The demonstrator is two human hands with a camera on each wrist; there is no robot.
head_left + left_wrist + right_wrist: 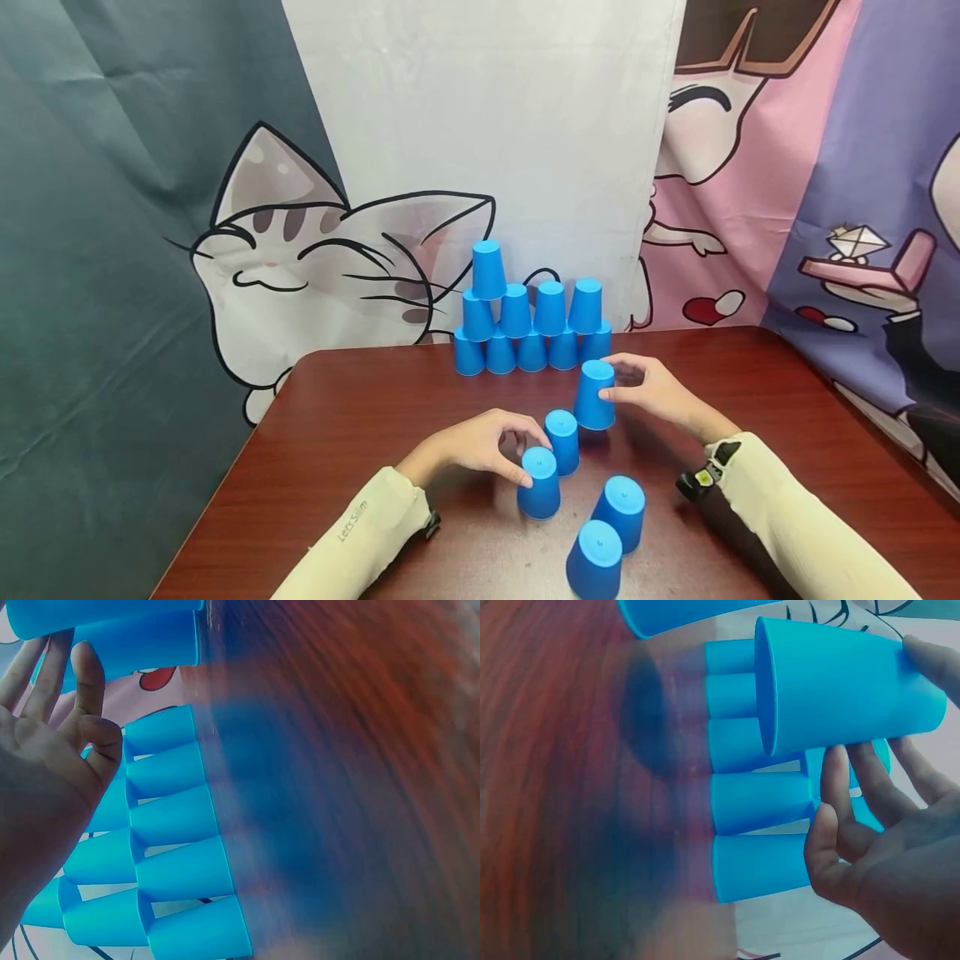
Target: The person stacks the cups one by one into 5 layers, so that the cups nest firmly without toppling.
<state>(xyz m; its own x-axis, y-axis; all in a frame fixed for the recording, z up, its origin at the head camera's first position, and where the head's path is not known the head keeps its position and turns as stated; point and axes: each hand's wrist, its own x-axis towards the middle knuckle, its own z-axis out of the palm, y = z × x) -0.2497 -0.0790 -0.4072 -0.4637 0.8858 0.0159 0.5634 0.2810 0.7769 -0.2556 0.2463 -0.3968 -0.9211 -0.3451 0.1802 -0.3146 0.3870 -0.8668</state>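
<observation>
In the head view my right hand pinches an upside-down blue cup between thumb and fingers. The right wrist view shows that cup held above the table, its rim off the wood. My left hand has its thumb and fingers around another upside-down blue cup, nearer the front. Its fingertips meet a cup's side at the top of the left wrist view, where the thumb is hidden. Between the two held cups stands one more blue cup.
At the back of the brown table rises a stack of several blue cups, with a single cup on top at its left. Two upside-down cups stand close together in front. A cartoon cloth hangs behind.
</observation>
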